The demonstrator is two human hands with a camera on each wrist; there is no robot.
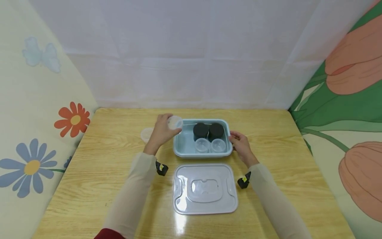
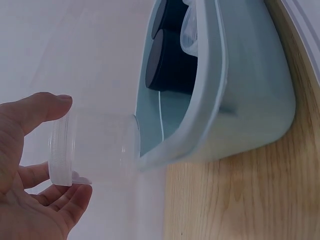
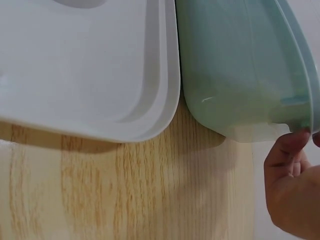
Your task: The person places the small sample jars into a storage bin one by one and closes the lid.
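My left hand holds a clear plastic jar by its ribbed lid, thumb on one side and fingers on the other. The jar is above the left end of a light blue plastic bin. At the bin's opposite end my right hand pinches the rim, as the right wrist view also shows. Two black cylindrical containers stand side by side in the back of the bin. In front of them are two clear round containers.
A translucent rectangular lid lies flat on the wooden table, just in front of the bin. Another clear round item rests on the table, partly behind the left hand. A white cloth backdrop hangs behind the table.
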